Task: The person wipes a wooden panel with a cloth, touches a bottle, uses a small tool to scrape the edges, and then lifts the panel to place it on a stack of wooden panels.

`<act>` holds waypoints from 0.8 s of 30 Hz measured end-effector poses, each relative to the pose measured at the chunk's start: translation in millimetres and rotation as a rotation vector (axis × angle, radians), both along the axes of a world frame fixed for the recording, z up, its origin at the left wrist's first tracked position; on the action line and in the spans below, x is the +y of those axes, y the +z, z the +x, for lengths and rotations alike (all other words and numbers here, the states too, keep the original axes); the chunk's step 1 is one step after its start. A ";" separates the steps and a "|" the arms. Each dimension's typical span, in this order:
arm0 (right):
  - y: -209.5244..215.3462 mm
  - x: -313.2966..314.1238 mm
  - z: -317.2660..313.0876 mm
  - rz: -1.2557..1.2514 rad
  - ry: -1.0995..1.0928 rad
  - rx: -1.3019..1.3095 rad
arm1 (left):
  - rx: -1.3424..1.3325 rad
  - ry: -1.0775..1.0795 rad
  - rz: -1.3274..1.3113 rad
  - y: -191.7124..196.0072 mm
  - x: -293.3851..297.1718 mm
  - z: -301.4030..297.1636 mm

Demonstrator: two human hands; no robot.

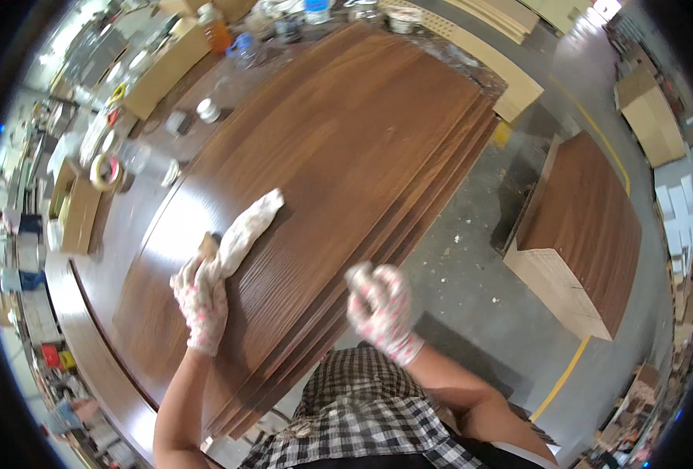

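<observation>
My left hand point(200, 303), in a white knit glove with pink dots, is closed over the wood-grain panel. A crumpled white cloth point(251, 232) stretches out from its fingers along the surface. At the fingertips shows a small tan and dark piece point(209, 244), too little of it visible to name. The brown panel point(339, 133) lies flat on top of a stack of similar panels. Beyond the stack's near right edge, my right hand point(380, 309) is raised with curled fingers, in a matching glove. Motion smears it, and something greyish at its fingers cannot be made out.
Bottles, a tape roll point(106, 172), a white-capped jar point(208, 110) and a cardboard box point(77, 209) crowd the left and far side. Right of the stack, another stack of brown panels point(585, 227) stands on the grey floor, near a yellow line point(563, 379).
</observation>
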State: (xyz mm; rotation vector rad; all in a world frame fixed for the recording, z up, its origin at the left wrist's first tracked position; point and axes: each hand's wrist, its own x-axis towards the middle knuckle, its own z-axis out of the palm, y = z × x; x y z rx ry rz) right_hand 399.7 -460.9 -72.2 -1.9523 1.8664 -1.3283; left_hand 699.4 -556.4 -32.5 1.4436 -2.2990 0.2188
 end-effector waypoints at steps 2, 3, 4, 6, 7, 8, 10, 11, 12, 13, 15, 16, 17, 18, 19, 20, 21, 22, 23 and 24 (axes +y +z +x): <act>-1.4 42.4 54.9 0.024 0.133 -0.043 | 0.040 -0.015 0.009 2.3 -2.5 -7.1; 4.2 49.8 64.5 0.084 0.319 -0.049 | 0.086 0.001 0.019 2.8 -0.9 -7.8; 9.2 56.8 71.2 0.148 0.496 -0.053 | 0.134 0.010 0.031 1.7 -0.3 -8.0; -2.4 46.3 59.3 0.014 0.307 0.014 | 0.152 -0.052 0.025 -1.6 2.4 5.7; 22.9 31.7 58.5 -0.012 0.184 0.005 | 0.115 -0.025 0.037 -0.3 12.6 23.1; 22.3 25.9 49.4 -0.003 0.037 0.121 | 0.090 -0.014 0.048 1.6 23.8 36.4; 6.5 27.2 42.7 -0.086 -0.025 0.103 | 0.065 0.003 0.052 8.7 50.3 68.3; 5.1 35.1 53.5 -0.080 0.015 0.129 | 0.058 0.051 0.079 7.3 65.9 93.0; 3.4 44.9 64.8 -0.074 0.055 0.154 | 0.051 0.099 0.107 5.3 82.2 118.9; 2.6 49.2 74.4 -0.095 0.131 0.153 | 0.116 0.136 0.071 4.3 97.4 136.4; 4.4 78.6 119.7 -0.069 0.230 0.095 | 0.074 0.160 0.024 0.9 124.9 179.4; 0.7 90.9 138.7 -0.057 0.287 0.053 | 0.041 0.153 -0.006 -0.2 135.9 197.0; 2.4 103.0 158.7 -0.054 0.343 0.073 | 0.074 0.136 0.004 2.7 142.7 205.6; 6.1 114.2 175.3 -0.051 0.397 0.093 | 0.108 0.118 0.014 2.4 147.2 208.5; 8.4 122.1 191.9 -0.044 0.465 0.072 | 0.235 0.172 0.070 -0.4 152.7 208.4; 9.2 127.1 206.0 -0.075 0.510 0.090 | 0.324 0.211 0.092 -5.5 150.5 203.4; 12.0 137.0 225.8 -0.102 0.557 0.151 | 0.440 0.230 0.079 -12.6 150.7 204.3; 13.4 145.4 243.4 -0.134 0.603 0.221 | 0.439 0.222 0.031 -20.8 150.4 205.2; 11.8 152.7 258.5 -0.125 0.647 0.294 | 0.392 0.274 0.038 -22.8 148.7 200.0; 8.2 160.5 272.8 -0.084 0.681 0.363 | 0.369 0.283 0.036 -24.0 146.0 196.2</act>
